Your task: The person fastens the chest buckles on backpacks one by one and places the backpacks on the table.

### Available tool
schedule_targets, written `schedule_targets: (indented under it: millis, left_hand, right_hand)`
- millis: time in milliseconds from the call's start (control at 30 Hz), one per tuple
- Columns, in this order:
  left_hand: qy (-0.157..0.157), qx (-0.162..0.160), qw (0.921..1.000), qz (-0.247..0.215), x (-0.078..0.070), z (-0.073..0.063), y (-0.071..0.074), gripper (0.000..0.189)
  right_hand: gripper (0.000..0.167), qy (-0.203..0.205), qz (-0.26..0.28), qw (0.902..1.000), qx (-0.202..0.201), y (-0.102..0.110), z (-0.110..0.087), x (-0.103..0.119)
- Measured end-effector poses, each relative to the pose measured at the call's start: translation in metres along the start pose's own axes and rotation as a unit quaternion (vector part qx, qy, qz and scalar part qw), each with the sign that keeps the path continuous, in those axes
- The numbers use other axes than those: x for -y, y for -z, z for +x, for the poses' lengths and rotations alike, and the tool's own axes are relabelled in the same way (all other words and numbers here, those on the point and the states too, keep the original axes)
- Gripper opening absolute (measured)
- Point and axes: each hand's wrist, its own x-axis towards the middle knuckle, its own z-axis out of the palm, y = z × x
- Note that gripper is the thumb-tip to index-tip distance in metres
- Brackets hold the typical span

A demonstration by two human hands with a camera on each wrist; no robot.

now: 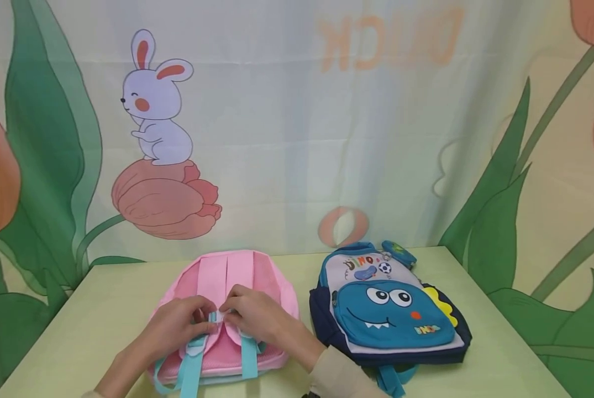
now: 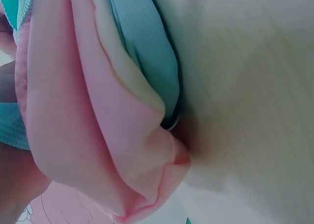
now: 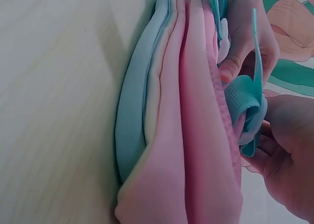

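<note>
Your left hand (image 1: 189, 320) and right hand (image 1: 254, 312), fingers nearly closed, pinch the pale buckle (image 1: 219, 317) between the soft straps (image 1: 240, 271) of the pink mesh-backed backpack (image 1: 272, 284). It lies at left on the table (image 1: 103, 304), beside the rounded blue dinosaur backpack (image 1: 396, 318).

Flower-printed backdrop (image 1: 277, 138), apparently cloth

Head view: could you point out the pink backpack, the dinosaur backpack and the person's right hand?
Pink backpack (image 1: 239, 270): head view, upper part of a shoulder strap.
Dinosaur backpack (image 1: 397, 310): head view, blue front pocket.
Right hand (image 1: 258, 313): head view, back of the hand.
</note>
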Motion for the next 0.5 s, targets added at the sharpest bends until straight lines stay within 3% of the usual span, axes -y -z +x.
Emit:
schedule_targets:
  millis: [300, 500]
  left_hand:
    - [0.007, 0.000, 1.0000, -0.007, -0.001, -0.003, 0.003, 0.031]
    - [-0.034, -0.016, 0.9993, 0.000, -0.001, -0.003, 0.001, 0.028]
  right_hand:
    - [0.020, -0.019, 0.011, 0.9996, 0.015, 0.004, -0.002, -0.002]
    - [0.022, -0.019, -0.006, 0.9996, 0.019, 0.013, -0.005, -0.005]
